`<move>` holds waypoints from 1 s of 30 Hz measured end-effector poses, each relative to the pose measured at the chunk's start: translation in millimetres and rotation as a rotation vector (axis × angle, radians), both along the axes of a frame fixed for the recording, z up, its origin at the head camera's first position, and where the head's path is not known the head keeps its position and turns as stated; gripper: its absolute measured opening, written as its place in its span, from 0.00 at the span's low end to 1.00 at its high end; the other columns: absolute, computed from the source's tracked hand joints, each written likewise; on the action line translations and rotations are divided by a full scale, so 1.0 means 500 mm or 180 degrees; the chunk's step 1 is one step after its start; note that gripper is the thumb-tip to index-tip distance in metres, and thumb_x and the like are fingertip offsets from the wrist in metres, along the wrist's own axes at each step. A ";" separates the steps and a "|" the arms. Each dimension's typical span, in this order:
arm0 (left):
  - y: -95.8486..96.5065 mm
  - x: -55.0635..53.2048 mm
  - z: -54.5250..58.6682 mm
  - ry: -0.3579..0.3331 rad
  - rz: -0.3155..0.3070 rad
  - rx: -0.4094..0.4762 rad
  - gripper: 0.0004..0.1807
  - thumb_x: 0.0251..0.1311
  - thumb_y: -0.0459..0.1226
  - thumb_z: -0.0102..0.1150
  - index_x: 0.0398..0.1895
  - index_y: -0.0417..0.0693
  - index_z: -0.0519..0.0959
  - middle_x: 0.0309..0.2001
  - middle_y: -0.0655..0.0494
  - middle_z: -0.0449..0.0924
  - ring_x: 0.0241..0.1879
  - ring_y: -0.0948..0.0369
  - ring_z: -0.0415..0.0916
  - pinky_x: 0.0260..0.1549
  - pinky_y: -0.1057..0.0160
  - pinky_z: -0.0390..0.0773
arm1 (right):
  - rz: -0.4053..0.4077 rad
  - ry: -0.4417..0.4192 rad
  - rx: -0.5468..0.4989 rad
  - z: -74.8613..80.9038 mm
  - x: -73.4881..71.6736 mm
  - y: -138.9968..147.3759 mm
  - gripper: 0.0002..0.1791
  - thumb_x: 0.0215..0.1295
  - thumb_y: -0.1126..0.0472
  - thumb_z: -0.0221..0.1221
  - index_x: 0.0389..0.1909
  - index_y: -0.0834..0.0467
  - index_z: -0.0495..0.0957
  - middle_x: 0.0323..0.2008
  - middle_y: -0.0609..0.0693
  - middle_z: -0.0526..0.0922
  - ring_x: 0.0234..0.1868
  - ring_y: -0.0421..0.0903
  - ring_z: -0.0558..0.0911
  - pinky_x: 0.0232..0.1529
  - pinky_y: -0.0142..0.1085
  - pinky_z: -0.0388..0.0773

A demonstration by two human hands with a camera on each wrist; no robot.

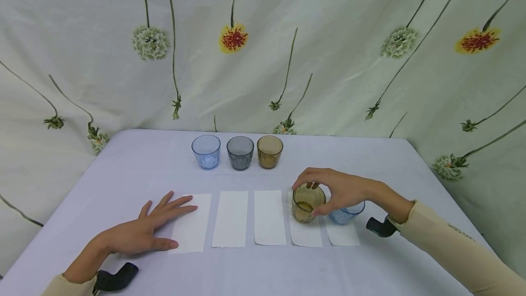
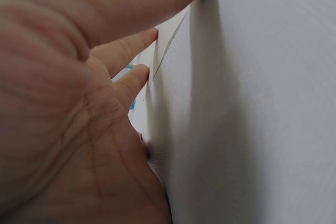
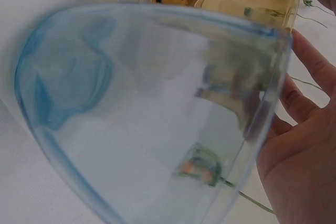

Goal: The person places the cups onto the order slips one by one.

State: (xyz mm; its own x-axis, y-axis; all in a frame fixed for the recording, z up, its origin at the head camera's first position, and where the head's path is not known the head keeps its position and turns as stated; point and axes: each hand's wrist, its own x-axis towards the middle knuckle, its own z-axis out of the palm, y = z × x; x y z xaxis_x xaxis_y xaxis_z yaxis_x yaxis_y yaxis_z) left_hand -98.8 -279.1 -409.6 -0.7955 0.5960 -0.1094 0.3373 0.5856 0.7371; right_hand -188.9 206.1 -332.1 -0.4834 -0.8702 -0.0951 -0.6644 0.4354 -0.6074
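My right hand (image 1: pixel 339 188) grips an amber glass (image 1: pixel 305 204) by its rim, thumb on the near side and fingers over the far side. That glass stands upright over the fourth paper (image 1: pixel 306 237) from the left. Just right of it, partly hidden by the hand, a blue glass (image 1: pixel 345 214) sits on the fifth paper (image 1: pixel 344 236); it fills much of the right wrist view. My left hand (image 1: pixel 144 229) lies with spread fingers on the leftmost paper (image 1: pixel 191 227) and the cloth beside it. Only palm, thumb and some fingers of it show in the left wrist view.
Along the back stand a blue glass (image 1: pixel 207 152), a grey glass (image 1: pixel 240 153) and an amber glass (image 1: pixel 270 152). Two more white papers (image 1: pixel 230 220) lie mid-row on the white tablecloth (image 1: pixel 246 273). Behind the table hangs a flower-printed curtain (image 1: pixel 328 72).
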 end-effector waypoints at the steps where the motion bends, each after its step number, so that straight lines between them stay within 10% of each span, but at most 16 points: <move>1: 0.000 0.000 0.000 -0.0003 0.0002 -0.0001 0.39 0.61 0.49 0.65 0.76 0.65 0.62 0.80 0.49 0.46 0.75 0.30 0.20 0.59 0.23 0.14 | 0.0002 0.0006 -0.0005 0.000 0.001 0.000 0.34 0.60 0.52 0.71 0.66 0.40 0.69 0.62 0.39 0.73 0.61 0.45 0.74 0.58 0.43 0.75; 13: -0.001 0.001 0.001 0.0029 -0.0006 0.0017 0.39 0.61 0.49 0.65 0.75 0.64 0.62 0.80 0.48 0.47 0.76 0.32 0.20 0.58 0.22 0.16 | -0.0061 0.0031 0.0014 -0.004 0.007 0.000 0.34 0.60 0.51 0.71 0.66 0.39 0.69 0.62 0.39 0.72 0.63 0.45 0.74 0.62 0.45 0.73; 21: -0.005 0.004 -0.003 0.0096 -0.0050 0.0076 0.38 0.63 0.47 0.64 0.76 0.63 0.61 0.80 0.54 0.47 0.77 0.70 0.15 0.58 0.22 0.16 | -0.0044 0.0022 -0.0033 -0.004 0.008 0.004 0.35 0.60 0.51 0.71 0.68 0.42 0.67 0.64 0.41 0.72 0.64 0.46 0.73 0.63 0.46 0.73; 30: -0.002 0.003 -0.004 0.0144 -0.0043 0.0056 0.39 0.62 0.48 0.64 0.76 0.62 0.61 0.80 0.50 0.47 0.75 0.76 0.16 0.59 0.23 0.16 | -0.0164 0.0191 -0.0194 0.000 0.018 0.025 0.36 0.60 0.49 0.70 0.68 0.47 0.68 0.66 0.40 0.71 0.68 0.45 0.71 0.66 0.53 0.69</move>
State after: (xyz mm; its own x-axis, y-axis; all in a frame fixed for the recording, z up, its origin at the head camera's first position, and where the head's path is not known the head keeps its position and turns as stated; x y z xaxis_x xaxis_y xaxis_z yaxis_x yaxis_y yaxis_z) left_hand -97.3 -280.2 -411.7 -0.7912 0.6082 -0.0631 0.3782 0.5678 0.7311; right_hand -180.0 218.5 -332.1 -0.5308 -0.8474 -0.0123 -0.6781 0.4333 -0.5937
